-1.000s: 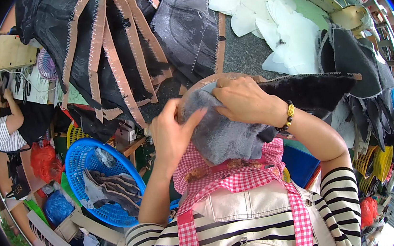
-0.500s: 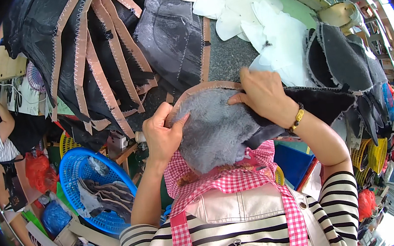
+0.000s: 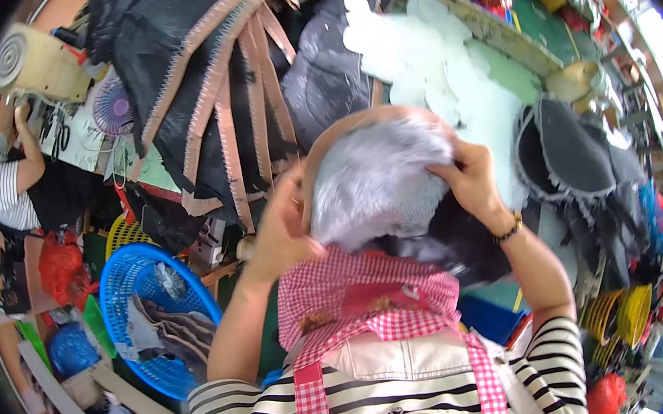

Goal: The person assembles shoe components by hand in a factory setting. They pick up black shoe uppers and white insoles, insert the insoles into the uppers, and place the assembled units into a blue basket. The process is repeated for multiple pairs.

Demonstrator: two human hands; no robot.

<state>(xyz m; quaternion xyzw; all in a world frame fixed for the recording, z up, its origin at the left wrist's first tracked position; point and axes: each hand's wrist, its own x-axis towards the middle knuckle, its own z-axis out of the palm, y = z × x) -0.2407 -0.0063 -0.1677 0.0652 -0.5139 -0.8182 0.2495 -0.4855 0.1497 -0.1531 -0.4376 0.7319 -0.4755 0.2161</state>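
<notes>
Between my two hands is a curved grey furry fabric piece (image 3: 377, 178) with a tan band along its upper edge and black cloth hanging from its lower right. My left hand (image 3: 281, 224) grips its left edge, blurred by motion. At the upper right edge, my right hand (image 3: 470, 180) pinches it between thumb and fingers, a bracelet on the wrist. Behind it lie black pieces with tan zigzag-stitched strips (image 3: 211, 98), piled on the left. Pale white cut sheets (image 3: 447, 73) spread over the table to the right.
A blue plastic basket (image 3: 122, 326) at lower left holds folded grey pieces. Dark grey sewn pieces (image 3: 572, 149) are heaped at the right. Yellow baskets (image 3: 634, 317) stand lower right. A person in a striped sleeve (image 3: 10, 184) sits at far left near a purple fan (image 3: 115, 104).
Both hands have raised the furry piece and tilted it. My right hand has moved from its top edge to its right side. The view has shifted somewhat.
</notes>
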